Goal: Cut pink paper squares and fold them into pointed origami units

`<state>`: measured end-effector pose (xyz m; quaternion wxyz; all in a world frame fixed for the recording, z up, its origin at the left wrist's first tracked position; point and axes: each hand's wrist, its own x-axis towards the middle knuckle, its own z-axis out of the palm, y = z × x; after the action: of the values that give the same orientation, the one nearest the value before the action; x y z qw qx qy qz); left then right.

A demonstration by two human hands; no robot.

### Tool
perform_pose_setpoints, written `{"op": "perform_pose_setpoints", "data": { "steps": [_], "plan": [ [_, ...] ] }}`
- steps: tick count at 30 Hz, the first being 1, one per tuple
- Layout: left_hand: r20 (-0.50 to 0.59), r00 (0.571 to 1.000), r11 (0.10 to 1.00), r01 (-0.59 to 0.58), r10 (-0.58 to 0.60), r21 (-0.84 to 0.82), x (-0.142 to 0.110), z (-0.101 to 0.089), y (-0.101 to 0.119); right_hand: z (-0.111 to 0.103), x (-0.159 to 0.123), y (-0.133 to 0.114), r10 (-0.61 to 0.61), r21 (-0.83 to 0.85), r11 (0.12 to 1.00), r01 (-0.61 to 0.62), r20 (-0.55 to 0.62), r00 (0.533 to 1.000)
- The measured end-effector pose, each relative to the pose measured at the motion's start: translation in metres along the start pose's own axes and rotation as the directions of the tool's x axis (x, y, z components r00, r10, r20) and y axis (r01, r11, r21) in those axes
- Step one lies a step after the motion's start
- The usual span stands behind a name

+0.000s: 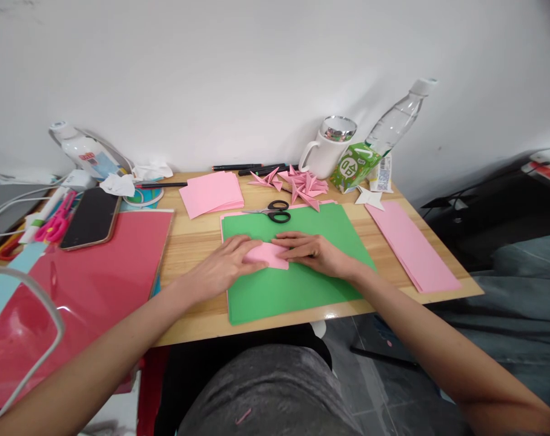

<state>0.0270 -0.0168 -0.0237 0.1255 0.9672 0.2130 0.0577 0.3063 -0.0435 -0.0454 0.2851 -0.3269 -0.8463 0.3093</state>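
Note:
A small folded piece of pink paper (270, 255) lies over the green sheet (297, 297). My left hand (232, 261) grips its left end, thumb along the near edge and fingers along the far side. At the right end, my right hand (312, 253) has its bent fingers and thumb closed on the paper, partly covering it. Just beyond both hands, black-handled scissors (278, 211) rest at the far edge of the green sheet. Folded pink paper stars (304, 184) are heaped behind the scissors.
Pink squares (214, 192) are stacked at the back; pink strips (414, 248) lie right. A white mug (328, 148), green carton (354, 166) and clear bottle (395, 124) stand by the wall. On the left are a phone (91, 218), pink scissors (57, 221) and red folder (106, 272).

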Motion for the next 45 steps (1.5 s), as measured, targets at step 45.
{"op": "perform_pose_setpoints", "data": {
  "steps": [45],
  "plan": [
    [0.112,0.991,0.978,-0.098,0.078,0.184,0.008,-0.004,0.008,0.002,-0.003,-0.010,-0.004,-0.045,0.999,0.003,-0.019,1.000]
  ]
}}
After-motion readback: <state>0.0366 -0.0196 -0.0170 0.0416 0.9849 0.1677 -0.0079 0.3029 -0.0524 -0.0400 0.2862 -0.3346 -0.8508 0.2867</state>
